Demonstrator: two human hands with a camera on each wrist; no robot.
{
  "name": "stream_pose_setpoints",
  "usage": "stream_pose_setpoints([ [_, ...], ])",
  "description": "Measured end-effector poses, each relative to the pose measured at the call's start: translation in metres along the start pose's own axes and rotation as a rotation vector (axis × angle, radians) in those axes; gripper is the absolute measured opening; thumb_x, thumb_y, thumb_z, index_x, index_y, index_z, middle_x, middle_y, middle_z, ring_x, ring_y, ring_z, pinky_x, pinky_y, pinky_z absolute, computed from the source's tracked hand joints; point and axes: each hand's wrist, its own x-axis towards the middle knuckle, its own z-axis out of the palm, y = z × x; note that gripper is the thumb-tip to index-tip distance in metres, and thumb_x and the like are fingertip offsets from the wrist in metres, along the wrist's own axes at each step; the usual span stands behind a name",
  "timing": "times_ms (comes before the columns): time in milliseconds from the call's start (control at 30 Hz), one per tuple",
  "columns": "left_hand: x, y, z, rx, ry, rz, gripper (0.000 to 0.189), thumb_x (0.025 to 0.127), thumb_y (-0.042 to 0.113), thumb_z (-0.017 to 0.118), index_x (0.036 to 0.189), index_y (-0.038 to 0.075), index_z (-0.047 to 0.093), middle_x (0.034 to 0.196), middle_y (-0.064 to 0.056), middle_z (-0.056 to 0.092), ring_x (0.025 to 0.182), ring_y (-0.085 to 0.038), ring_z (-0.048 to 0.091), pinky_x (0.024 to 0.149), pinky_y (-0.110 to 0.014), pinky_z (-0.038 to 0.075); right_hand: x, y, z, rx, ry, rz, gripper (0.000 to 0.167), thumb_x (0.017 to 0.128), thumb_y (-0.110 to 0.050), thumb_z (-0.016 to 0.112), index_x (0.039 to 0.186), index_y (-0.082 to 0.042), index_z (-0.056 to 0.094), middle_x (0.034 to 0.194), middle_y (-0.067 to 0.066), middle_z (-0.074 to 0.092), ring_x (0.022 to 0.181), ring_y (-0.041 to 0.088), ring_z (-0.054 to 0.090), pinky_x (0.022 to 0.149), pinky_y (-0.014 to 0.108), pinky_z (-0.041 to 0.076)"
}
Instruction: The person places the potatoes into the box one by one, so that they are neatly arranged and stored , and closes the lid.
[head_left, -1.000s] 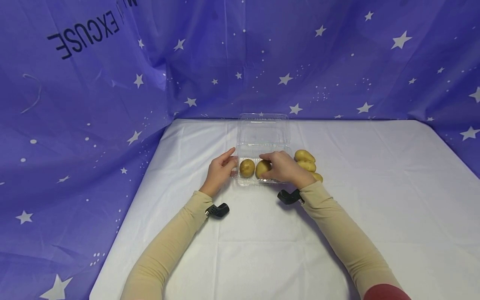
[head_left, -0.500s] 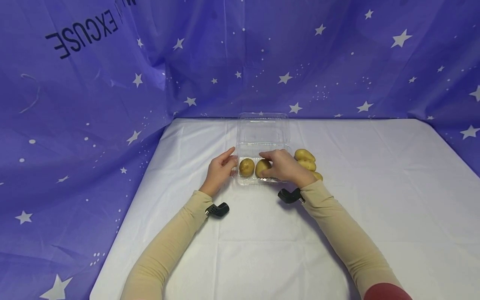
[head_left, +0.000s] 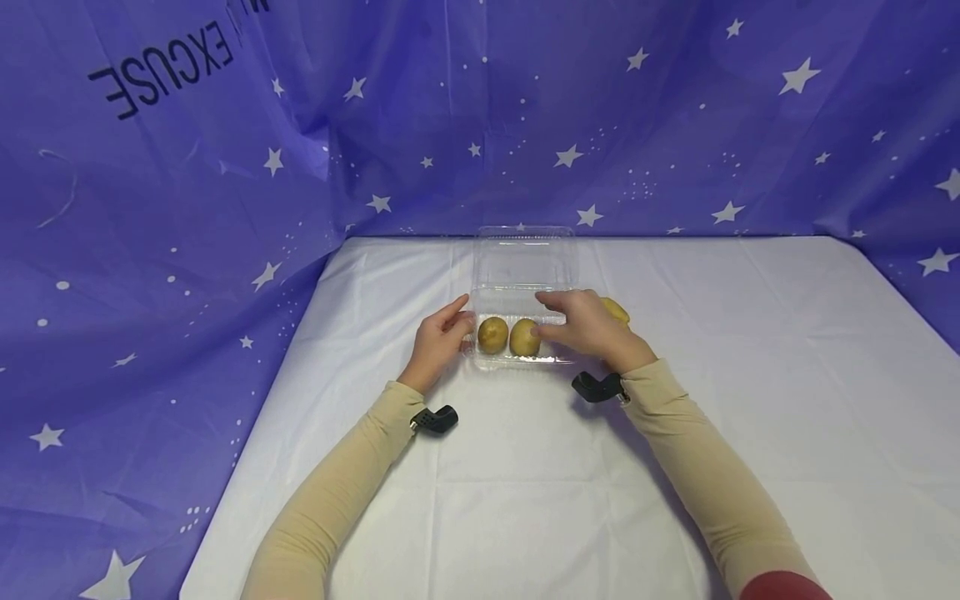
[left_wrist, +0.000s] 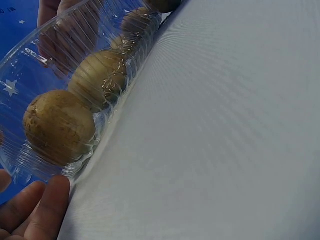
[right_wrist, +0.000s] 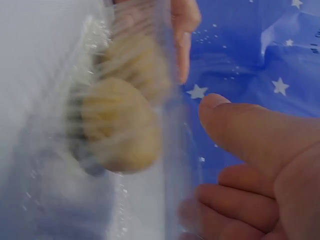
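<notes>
A clear plastic clamshell container (head_left: 525,302) lies with its lid raised toward the back. Side by side in its base sit two potatoes: the left potato (head_left: 492,336) and the right potato (head_left: 525,337). My left hand (head_left: 437,350) touches the container's left side with extended fingers; in the left wrist view its fingertips (left_wrist: 56,197) are at the corner. Over the container's right part is my right hand (head_left: 592,325), thumb and fingers spread and nothing held. The right wrist view is blurred but shows its thumb (right_wrist: 235,125) apart from the potatoes.
More potatoes (head_left: 616,312) lie on the table just right of the container, mostly hidden behind the right hand. A white cloth (head_left: 495,500) covers the table. A blue curtain with white stars (head_left: 675,125) hangs along the back and left.
My right hand has let go of the right potato and shifted to the right, covering more of the loose potatoes. The left hand stays at the container's side.
</notes>
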Motion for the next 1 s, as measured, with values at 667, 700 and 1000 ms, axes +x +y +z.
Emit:
stream_pose_setpoints([
  [667, -0.001, -0.001, 0.001, -0.017, -0.008, -0.007, 0.052, 0.098, 0.011, 0.06, 0.149, 0.011, 0.052, 0.134, -0.022, 0.066, 0.101, -0.009, 0.065, 0.076, -0.02, 0.063, -0.036, 0.025, -0.045, 0.019, 0.14, 0.146, 0.055, 0.093, -0.021, 0.071, 0.14, 0.005, 0.058, 0.139, 0.024, 0.062, 0.122, 0.044, 0.064, 0.109, 0.055, 0.052],
  [700, -0.001, -0.001, 0.001, -0.019, -0.008, -0.007, 0.052, 0.098, 0.011, 0.06, 0.149, 0.011, 0.052, 0.134, -0.022, 0.066, 0.102, -0.01, 0.065, 0.075, -0.018, 0.062, -0.038, 0.027, -0.046, 0.017, 0.138, 0.155, 0.056, 0.093, -0.022, 0.07, 0.14, 0.005, 0.058, 0.139, 0.024, 0.062, 0.122, 0.044, 0.063, 0.109, 0.055, 0.052],
  [1000, -0.002, 0.001, 0.0, -0.007, -0.006, 0.005, 0.052, 0.098, 0.011, 0.06, 0.149, 0.011, 0.053, 0.132, -0.022, 0.067, 0.095, -0.006, 0.064, 0.074, -0.019, 0.062, -0.058, 0.043, -0.057, -0.03, 0.145, 0.175, 0.056, 0.094, -0.022, 0.071, 0.139, 0.008, 0.057, 0.136, 0.028, 0.062, 0.12, 0.048, 0.063, 0.106, 0.06, 0.052],
])
